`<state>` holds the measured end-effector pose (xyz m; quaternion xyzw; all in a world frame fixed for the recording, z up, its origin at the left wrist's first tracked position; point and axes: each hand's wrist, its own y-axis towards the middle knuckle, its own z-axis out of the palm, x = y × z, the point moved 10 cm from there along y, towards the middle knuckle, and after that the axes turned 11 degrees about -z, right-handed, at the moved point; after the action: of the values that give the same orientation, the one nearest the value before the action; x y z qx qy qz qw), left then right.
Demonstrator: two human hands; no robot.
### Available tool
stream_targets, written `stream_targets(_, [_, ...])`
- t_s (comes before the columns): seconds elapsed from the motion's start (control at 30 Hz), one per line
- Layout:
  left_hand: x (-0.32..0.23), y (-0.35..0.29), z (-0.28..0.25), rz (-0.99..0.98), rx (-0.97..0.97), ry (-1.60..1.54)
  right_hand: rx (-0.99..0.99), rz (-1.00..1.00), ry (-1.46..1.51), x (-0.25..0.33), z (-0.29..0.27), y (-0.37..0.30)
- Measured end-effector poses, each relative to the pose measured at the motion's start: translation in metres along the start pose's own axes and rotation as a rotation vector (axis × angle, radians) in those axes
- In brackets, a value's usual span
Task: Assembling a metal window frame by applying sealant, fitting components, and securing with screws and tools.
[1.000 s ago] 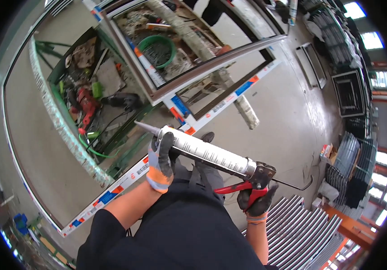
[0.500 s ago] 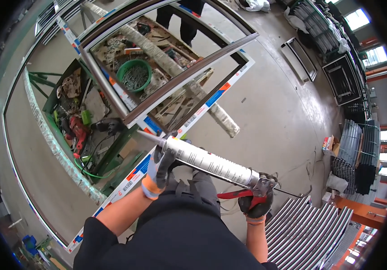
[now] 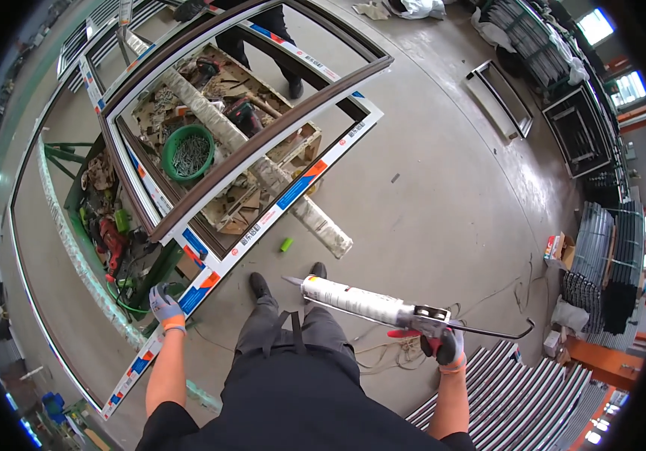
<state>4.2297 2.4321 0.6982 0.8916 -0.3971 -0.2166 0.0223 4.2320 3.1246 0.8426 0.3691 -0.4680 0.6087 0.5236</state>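
My right hand (image 3: pixel 444 346), in a dark-and-grey glove with an orange cuff, grips a caulking gun (image 3: pixel 426 323) at its red handle. The gun lies nearly level in front of my legs. A white sealant cartridge (image 3: pixel 357 300) sits in it, its tapered nozzle (image 3: pixel 293 281) pointing left, with the hooked rod at the right. My left hand (image 3: pixel 165 307), gloved too, is at the near bar of a large frame (image 3: pixel 221 264) with blue, orange and white film. Its fingers curl over the bar. A brown-edged smaller frame (image 3: pixel 281 129) lies on top of the large one.
Beneath the frames stand a tray with a green bowl of screws (image 3: pixel 188 153) and a red power tool (image 3: pixel 111 246). A wrapped support beam (image 3: pixel 323 225) juts out to the right. Metal profiles (image 3: pixel 503 391) lie at lower right. Another person's legs (image 3: pixel 281 45) show beyond the frames.
My left hand has left the cartridge's nozzle end and moved left to the frame bar. The caulking gun, in my right hand, has shifted right and lower. The view has shifted too.
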Motion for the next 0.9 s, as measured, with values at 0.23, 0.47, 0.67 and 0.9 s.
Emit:
stream_targets(0.23, [0.01,-0.009,0.011,-0.108,0.066,0.195,0.103,0.443,-0.494,-0.105,0.036,0.055])
stream_targets(0.47, [-0.036,-0.009,-0.006,-0.128,-0.05,0.217,0.574,0.092,-1.11,-0.251,0.127,0.102])
stream_targets(0.67, [-0.034,-0.008,-0.02,-0.118,-0.018,0.221,1.043,0.13,-1.365,-0.39,0.188,0.112])
stream_targets(0.9, [-0.021,-0.009,-0.033,-0.142,0.079,0.22,1.119,0.018,-1.186,-0.495,0.312,0.127])
